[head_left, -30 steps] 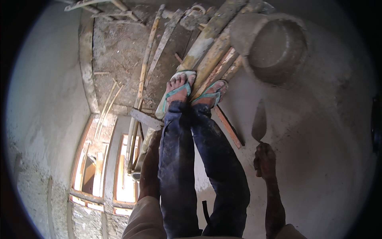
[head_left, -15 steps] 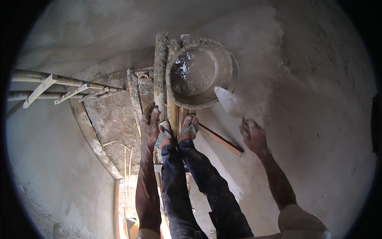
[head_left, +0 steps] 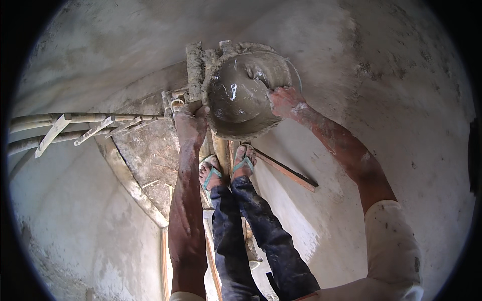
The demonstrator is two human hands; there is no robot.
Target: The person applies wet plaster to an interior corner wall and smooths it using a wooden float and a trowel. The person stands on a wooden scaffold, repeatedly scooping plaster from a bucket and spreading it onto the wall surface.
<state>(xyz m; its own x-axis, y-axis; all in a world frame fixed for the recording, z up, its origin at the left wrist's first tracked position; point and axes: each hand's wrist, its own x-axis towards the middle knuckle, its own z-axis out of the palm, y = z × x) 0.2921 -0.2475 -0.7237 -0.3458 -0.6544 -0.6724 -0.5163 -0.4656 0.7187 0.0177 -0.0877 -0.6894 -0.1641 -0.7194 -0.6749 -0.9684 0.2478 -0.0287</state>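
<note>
A round bucket (head_left: 246,131) of wet grey mortar (head_left: 233,95) stands on mortar-crusted poles ahead of my feet. My right hand (head_left: 286,103) is closed on a trowel at the bucket's right side. The trowel's blade (head_left: 258,80) reaches into the mortar, and its handle is hidden in my fist. My left hand (head_left: 191,126) is beside the bucket's left rim with its fingers curled and the thumb close to the rim. Whatever those fingers hold cannot be made out.
My sandalled feet (head_left: 226,170) stand on narrow poles (head_left: 221,150) high above a littered floor (head_left: 145,160). A bamboo ladder (head_left: 85,120) extends at the left. A plastered wall (head_left: 391,125) rises on the right, with a wooden strip (head_left: 286,170) leaning near it.
My right hand has brought the trowel leftward and dipped its blade into the mortar. My left hand has moved forward beside the bucket, its fingers going from outstretched to curled.
</note>
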